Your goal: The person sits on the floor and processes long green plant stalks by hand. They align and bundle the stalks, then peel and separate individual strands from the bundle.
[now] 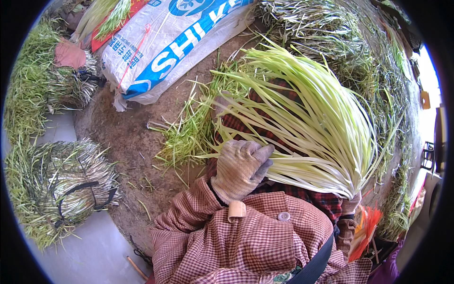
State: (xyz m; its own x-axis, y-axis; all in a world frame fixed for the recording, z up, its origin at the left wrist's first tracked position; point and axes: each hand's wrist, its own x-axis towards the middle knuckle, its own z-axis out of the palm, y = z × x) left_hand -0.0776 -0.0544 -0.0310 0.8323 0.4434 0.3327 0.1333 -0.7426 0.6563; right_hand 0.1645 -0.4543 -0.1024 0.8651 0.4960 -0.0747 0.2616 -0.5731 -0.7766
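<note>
A large bunch of pale yellow-green garlic chives fans across my lap over red-and-black plaid cloth. Its white stem ends gather at the right, where my right hand grips them; much of that hand is hidden behind the stems. My left hand, in a worn knitted glove, is curled at the near side of the bunch with leaves at its fingertips. Loose leaf scraps lie beyond and left of my left hand.
A white-and-blue woven sack bearing writing lies ahead on the dirt floor. Tied bundles of chives line the left side. More stalks are heaped ahead right. Orange-red plastic strands hang by my right sleeve.
</note>
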